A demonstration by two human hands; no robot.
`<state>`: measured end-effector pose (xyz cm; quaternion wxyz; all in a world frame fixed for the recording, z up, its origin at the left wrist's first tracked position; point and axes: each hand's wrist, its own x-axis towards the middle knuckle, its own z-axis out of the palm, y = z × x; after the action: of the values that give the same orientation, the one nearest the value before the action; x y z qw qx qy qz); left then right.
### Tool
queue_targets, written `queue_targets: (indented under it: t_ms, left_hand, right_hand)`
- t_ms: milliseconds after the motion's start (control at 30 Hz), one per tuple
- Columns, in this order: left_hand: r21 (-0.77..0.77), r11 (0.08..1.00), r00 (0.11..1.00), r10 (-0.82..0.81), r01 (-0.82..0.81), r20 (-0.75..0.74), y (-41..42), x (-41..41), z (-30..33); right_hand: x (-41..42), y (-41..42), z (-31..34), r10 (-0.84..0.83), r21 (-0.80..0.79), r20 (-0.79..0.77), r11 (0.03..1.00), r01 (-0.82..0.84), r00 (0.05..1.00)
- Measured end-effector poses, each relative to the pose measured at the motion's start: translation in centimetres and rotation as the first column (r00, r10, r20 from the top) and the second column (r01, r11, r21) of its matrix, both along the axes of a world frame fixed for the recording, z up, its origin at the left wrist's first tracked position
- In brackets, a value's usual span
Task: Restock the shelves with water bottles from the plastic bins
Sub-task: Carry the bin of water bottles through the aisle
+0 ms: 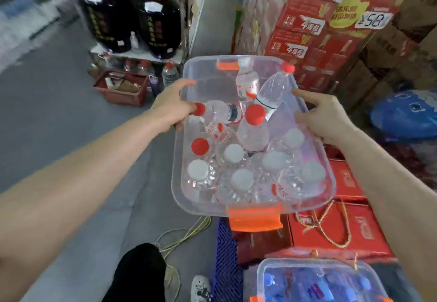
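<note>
I have the clear plastic bin (314, 141) up off the floor between my two hands. My left hand (171, 108) is clamped on its left rim, thumb over the top edge and the other fingers curled under and out of sight. My right hand (324, 117) grips the right rim, with the forefinger stretched along the edge toward the far corner and the rest wrapped round the wall.

Between my hands, inside the bin, are the water bottles (241, 178). Those nearest me stand upright, most with white caps and one with a red cap (200, 146) just inside my left wrist. Farther in, a few have toppled: one bottle (220, 112) lies on its side with its red cap almost touching my left fingers, and another (272, 93) leans toward my right forefinger. An orange latch (255, 216) sits on the near end of the bin, toward my body.

Below my right forearm is a second bin (319, 280) holding blue-capped bottles, beside red cartons (340, 228). Beyond my left hand a red basket (120, 87) rests on the grey floor (59, 117) near a shelf with large dark jugs (158, 27).
</note>
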<state>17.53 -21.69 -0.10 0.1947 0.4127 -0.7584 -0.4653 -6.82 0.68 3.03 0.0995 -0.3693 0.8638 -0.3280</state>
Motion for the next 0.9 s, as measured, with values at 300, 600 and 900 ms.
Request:
queue_targets:
  t_ms: [300,600,900]
  left_hand:
    - [-0.016,0.946,0.936,0.323,-0.324,0.137,-14.7,22.4,-6.7]
    - [0.046,0.822,0.781,0.52,-0.568,0.346,-31.6,44.4,-12.6]
    - [0.036,0.648,0.605,0.688,-0.761,0.4,-43.7,57.6,-13.4]
  right_hand:
    - [16.3,-27.1,-7.9,0.386,0.124,0.018,0.914,-0.386,0.922]
    - [37.6,-51.9,-17.3,0.532,0.119,0.254,0.812,-0.572,0.808]
    - [51.3,-73.0,-19.8,0.727,0.19,0.264,0.605,-0.773,0.634]
